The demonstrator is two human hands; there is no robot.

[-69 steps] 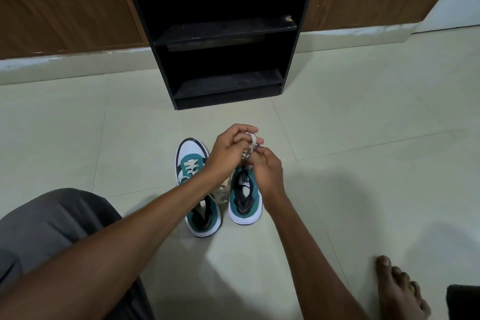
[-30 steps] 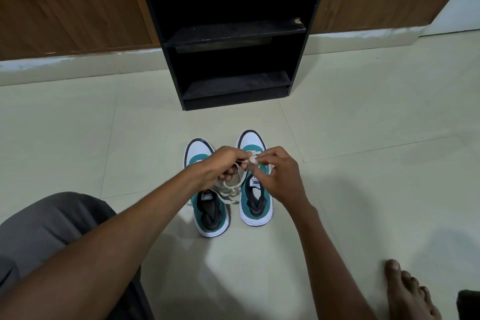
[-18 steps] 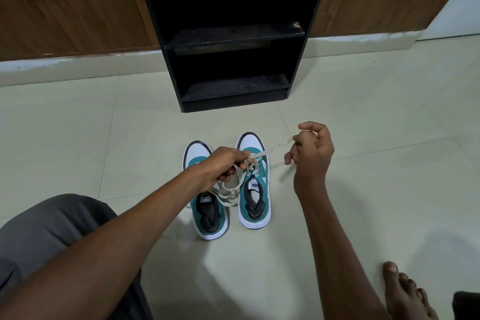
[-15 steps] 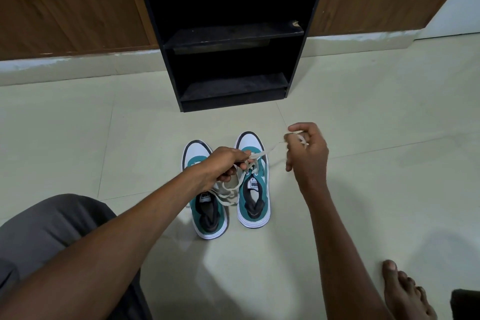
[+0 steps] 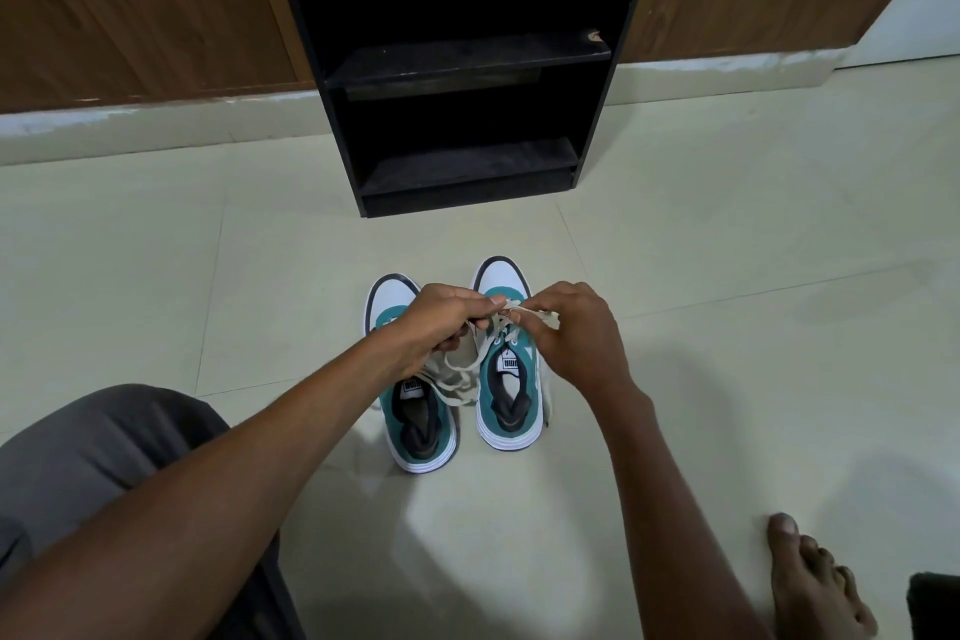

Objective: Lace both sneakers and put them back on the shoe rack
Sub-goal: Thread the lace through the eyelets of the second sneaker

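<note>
Dim, even indoor light. Soft shadows of the arms fall on the floor (image 5: pixel 675 276) near its bottom edge. Shoe rack (image 5: pixel 467 68) interior nearly black. Wide-angle bending at edges; focus sharp.

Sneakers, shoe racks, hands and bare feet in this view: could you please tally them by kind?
Sneakers: 2, left sneaker and right sneaker
Shoe racks: 1, shoe rack
Hands: 2, left hand and right hand, both gripping the lace
Bare feet: 1, foot
Total: 6

The left hand (image 5: pixel 441 322) hides the left sneaker's (image 5: pixel 415 411) laces.
</note>
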